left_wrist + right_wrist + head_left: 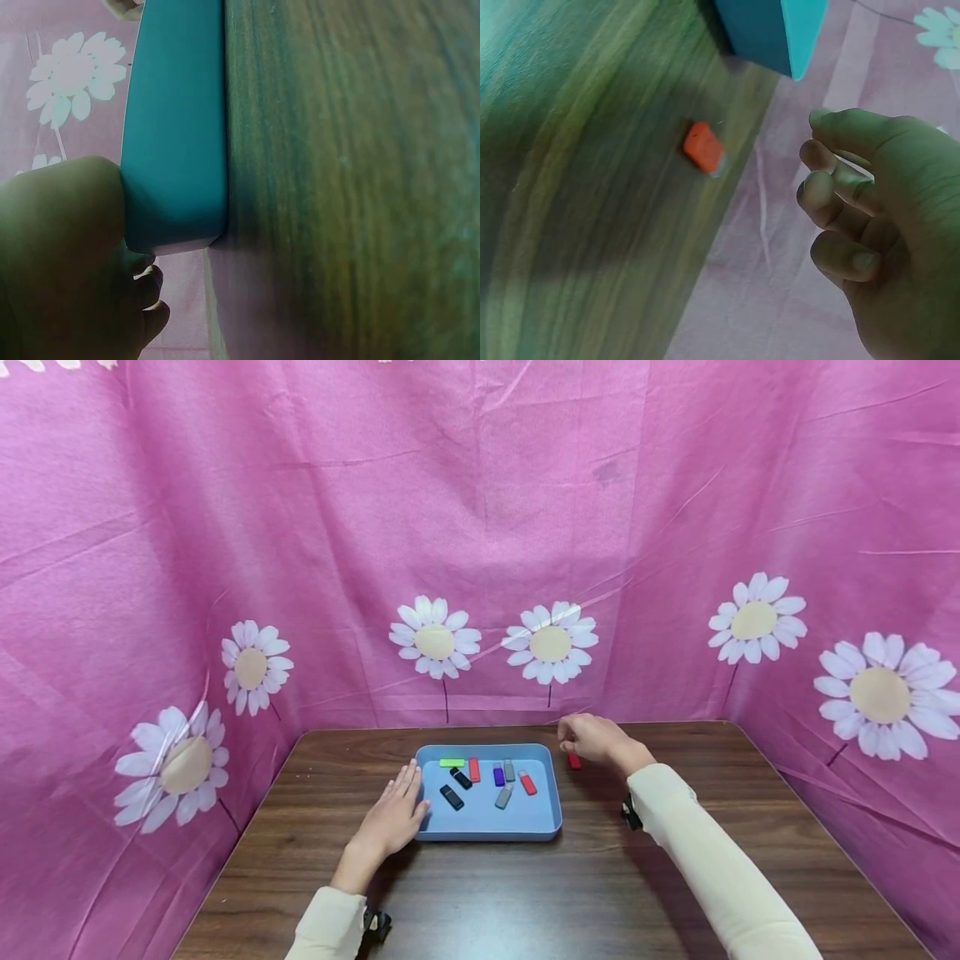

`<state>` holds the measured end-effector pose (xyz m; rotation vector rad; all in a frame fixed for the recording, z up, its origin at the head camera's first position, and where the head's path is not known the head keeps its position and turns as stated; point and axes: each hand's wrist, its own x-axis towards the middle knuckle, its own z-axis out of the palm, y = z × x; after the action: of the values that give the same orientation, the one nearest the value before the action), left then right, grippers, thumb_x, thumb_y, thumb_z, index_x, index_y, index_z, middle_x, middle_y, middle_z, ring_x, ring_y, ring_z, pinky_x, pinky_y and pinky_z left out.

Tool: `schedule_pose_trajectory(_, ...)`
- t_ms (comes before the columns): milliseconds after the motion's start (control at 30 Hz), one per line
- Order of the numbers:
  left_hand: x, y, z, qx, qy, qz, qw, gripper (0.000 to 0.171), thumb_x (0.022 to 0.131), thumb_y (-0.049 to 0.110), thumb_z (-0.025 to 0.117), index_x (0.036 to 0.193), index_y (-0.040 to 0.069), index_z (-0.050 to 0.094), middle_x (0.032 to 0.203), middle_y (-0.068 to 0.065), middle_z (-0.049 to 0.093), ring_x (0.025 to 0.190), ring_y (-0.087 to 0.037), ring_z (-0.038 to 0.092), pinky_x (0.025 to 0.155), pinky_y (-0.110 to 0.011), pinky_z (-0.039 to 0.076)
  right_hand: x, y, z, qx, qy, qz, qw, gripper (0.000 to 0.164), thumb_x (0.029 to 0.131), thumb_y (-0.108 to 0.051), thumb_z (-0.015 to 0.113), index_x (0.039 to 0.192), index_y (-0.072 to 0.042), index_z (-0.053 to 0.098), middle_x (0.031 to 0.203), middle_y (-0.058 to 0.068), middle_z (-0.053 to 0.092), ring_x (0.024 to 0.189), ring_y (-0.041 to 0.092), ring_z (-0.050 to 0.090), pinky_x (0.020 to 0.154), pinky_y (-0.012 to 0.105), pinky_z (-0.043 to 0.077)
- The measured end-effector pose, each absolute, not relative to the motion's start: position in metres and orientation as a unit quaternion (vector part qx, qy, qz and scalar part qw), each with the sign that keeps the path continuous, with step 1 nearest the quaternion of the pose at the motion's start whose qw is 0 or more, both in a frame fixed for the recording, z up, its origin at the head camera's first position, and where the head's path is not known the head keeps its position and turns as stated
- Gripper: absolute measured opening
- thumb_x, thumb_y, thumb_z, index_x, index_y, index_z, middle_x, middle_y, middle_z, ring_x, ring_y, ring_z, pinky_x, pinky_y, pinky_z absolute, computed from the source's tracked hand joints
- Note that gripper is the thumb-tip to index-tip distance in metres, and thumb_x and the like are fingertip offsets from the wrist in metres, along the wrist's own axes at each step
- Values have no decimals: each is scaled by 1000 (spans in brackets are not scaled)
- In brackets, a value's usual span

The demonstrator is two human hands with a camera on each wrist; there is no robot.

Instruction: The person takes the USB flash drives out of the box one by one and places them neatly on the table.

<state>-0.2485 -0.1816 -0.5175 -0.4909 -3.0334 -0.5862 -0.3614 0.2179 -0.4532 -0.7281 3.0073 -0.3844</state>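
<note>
Pink cloth point(487, 485) printed with daisies point(551, 644) rises behind and on both sides of the wooden bench point(510, 902), where we see a blue tray point(487, 825). Right hand point(597, 742): we note loosely bent fingers, spread a little and holding nothing, raised over the bench beside the tray's right edge. Near it, a red drive point(574, 761) lies on the bench; in the right wrist view we see a gap between drive and fingers. Left hand point(393, 814): nearly straight fingers touch the tray's left rim. Inside the tray we count eight other drives point(452, 797).
</note>
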Motion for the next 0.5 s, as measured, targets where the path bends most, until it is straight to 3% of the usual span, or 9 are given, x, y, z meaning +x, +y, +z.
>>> schedule_pose_trajectory(267,-246,-181,-518,-155,-969,-194,0,64,114,25,47,164,-10,28,176,-26,19,164,-44,21,133,-59,23,-356,199,-440,-262,958,-119,6,9,98,-13,71,90,-16,73,79,-7,65,74,11,57,69,35,50)
schedule_pose_trajectory(500,-247,-182,-520,-160,-965,-208,5,64,113,23,48,163,-11,28,175,-28,20,163,-47,22,132,-62,24,-350,178,-435,-285,954,-97,-7,7,98,-16,74,92,-20,74,79,-9,64,73,9,57,68,33,52)
